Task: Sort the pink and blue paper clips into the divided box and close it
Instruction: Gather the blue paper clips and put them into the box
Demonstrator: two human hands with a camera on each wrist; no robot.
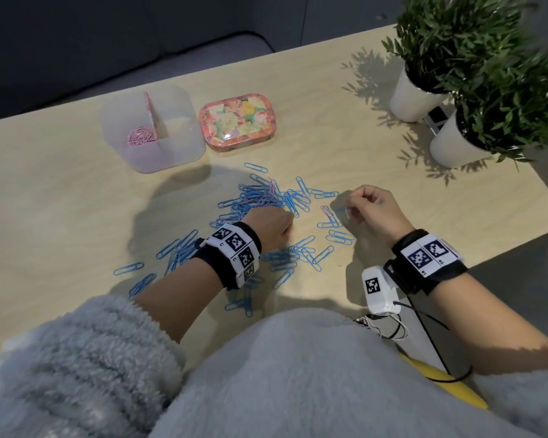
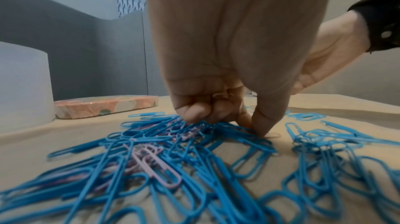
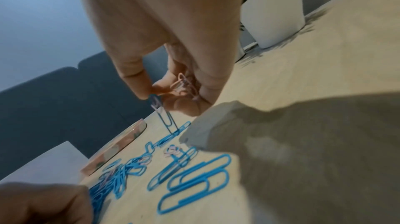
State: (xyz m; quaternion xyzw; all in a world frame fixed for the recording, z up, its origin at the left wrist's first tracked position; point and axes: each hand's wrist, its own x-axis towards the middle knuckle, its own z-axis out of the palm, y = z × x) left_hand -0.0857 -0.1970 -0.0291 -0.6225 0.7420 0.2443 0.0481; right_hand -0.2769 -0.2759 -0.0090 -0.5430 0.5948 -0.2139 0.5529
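Blue paper clips (image 1: 266, 197) lie scattered over the wooden table, with a few pink clips (image 2: 151, 161) mixed in. My left hand (image 1: 272, 226) is fisted knuckles-up on the pile. Its curled fingers (image 2: 194, 113) touch the clips, and a pinkish clip loop (image 2: 218, 95) shows inside them. My right hand (image 1: 370, 207) hovers to the right with several pink clips (image 3: 184, 85) bunched in its palm. Its thumb and forefinger (image 3: 134, 83) pinch a pink clip with a blue clip (image 3: 166, 119) hanging from it. The translucent divided box (image 1: 184, 143) stands open at the back, pink clips (image 1: 140, 139) in its left compartment.
A flowered lid (image 1: 238, 121) lies right of the box. Two white-potted plants (image 1: 415, 93) (image 1: 456, 143) stand at the far right, with a small black-and-white device (image 1: 437, 118) between them. The table edge runs diagonally on the right. A dark sofa is behind.
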